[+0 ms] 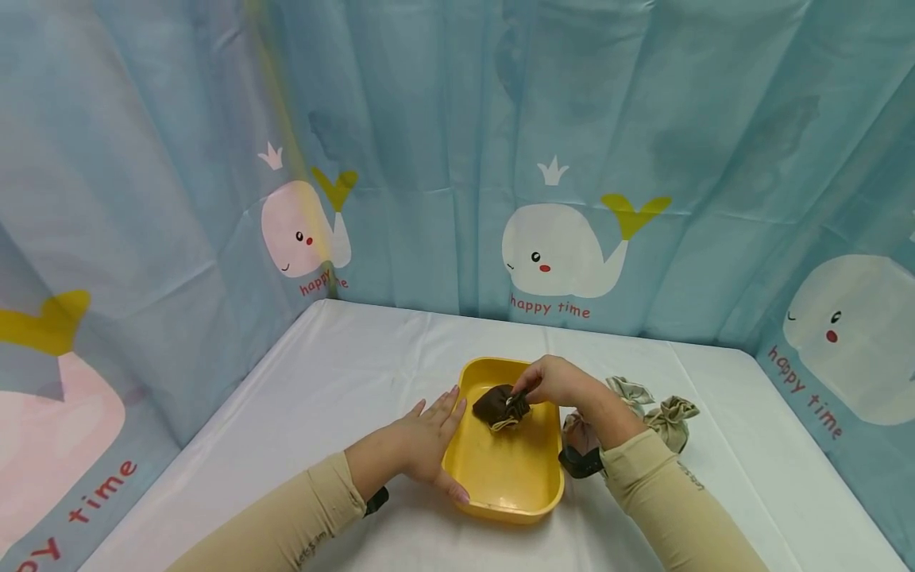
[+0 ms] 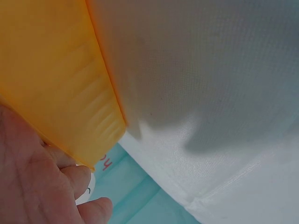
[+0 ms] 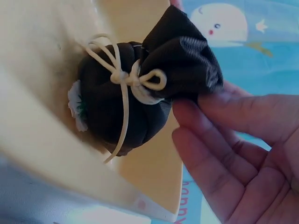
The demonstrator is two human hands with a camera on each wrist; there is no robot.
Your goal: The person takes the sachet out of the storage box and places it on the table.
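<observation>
A dark brown drawstring pouch [image 1: 493,405] with a pale cord lies inside the yellow plastic tray [image 1: 500,477], toward its far end. My right hand [image 1: 561,383] reaches over the tray's right side and pinches the gathered neck of that pouch. Up close in the right wrist view, the tied cord [image 3: 122,77] and a white-and-green patch on the pouch show. My left hand [image 1: 427,438] rests along the tray's left rim with fingers straight. In the left wrist view its fingers [image 2: 74,179] lie against the tray's outer wall [image 2: 60,79].
Right of the tray stand a light green pouch [image 1: 672,425], a pale pouch [image 1: 631,391] and a brownish pouch [image 1: 581,433], the latter two partly behind my right arm. A white cloth [image 1: 343,381] covers the table. Blue whale-print curtains [image 1: 429,143] hang around it.
</observation>
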